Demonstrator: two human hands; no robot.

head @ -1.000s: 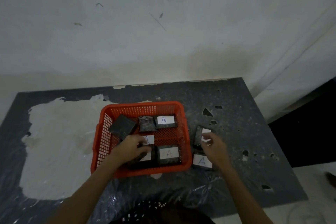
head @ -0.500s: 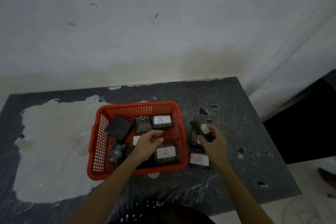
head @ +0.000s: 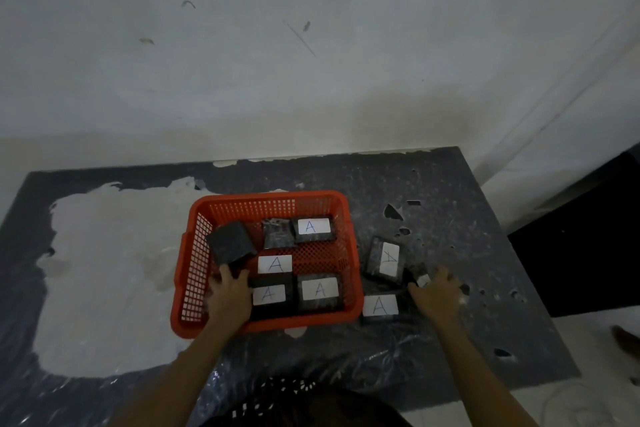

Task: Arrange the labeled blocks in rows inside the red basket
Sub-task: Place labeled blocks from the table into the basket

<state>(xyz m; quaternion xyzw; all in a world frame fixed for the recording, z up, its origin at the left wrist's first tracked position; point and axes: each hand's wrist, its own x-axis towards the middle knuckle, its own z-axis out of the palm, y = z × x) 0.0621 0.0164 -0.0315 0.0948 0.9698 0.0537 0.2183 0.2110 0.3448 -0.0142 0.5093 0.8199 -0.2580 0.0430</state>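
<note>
The left hand (head: 228, 295) pressed, fingers spread, on something dark in the red plastic mesh basket (head: 194, 253). The right hand (head: 437, 291) curled round a small dark labelled block (head: 420, 278) on the table (grip unclear). It should go in label-up, squared against its neighbours.

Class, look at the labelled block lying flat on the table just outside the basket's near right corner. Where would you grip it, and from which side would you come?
Grip the block across its two short ends, coming down from above. It lies flat with its A label up. The red basket wall stands close on its left and the right hand is beside it on the right, so a reach from the right looks easiest.
</note>
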